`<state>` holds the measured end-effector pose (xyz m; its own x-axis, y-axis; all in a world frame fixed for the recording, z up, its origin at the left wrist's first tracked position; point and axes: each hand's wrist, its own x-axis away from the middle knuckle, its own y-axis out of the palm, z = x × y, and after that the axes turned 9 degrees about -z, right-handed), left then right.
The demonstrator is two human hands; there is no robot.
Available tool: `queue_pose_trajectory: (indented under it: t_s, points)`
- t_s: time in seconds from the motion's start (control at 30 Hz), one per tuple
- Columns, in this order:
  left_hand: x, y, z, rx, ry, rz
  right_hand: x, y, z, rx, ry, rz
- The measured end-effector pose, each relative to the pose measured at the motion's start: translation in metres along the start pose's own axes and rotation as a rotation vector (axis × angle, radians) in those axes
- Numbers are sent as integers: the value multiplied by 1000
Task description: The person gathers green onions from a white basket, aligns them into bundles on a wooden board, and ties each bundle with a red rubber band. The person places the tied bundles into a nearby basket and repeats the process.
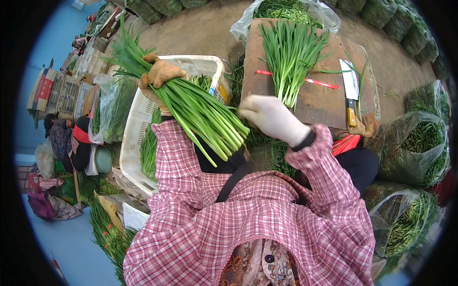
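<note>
My left hand (161,75), in a brown work glove, is closed around a bunch of flat-leaved green chives (200,107), their pale stem ends pointing towards the lower right. Near those stems, my right hand (268,116) in a white glove is slightly blurred, its fingers curled; whether it pinches anything cannot be told. Beyond it, another pile of chives (291,60) lies on a brown board (254,85) across a red strip (264,72), with a second red strip (322,84) beside it. A cleaver-like knife (349,82) with a yellow-and-black handle rests at the board's right side.
A white plastic basket (130,143) holding greens stands at my left. A brown glove (366,128) lies at the board's near right corner. Plastic bags of greens (411,146) stand at the right, another (116,107) at the left. A person (62,139) is at the far left.
</note>
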<state>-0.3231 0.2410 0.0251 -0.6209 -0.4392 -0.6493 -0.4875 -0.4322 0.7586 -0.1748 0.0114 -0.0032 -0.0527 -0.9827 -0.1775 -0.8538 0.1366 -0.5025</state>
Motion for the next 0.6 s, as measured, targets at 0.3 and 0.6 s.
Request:
queue_pose_trajectory:
  t_s: [0.3,0.6]
  points:
    - [9,-8,21,-113,-78,93,116,26,61,524,246,-75]
    - [10,-11,12,-52,-57,87,71,54,17,-577,323,110]
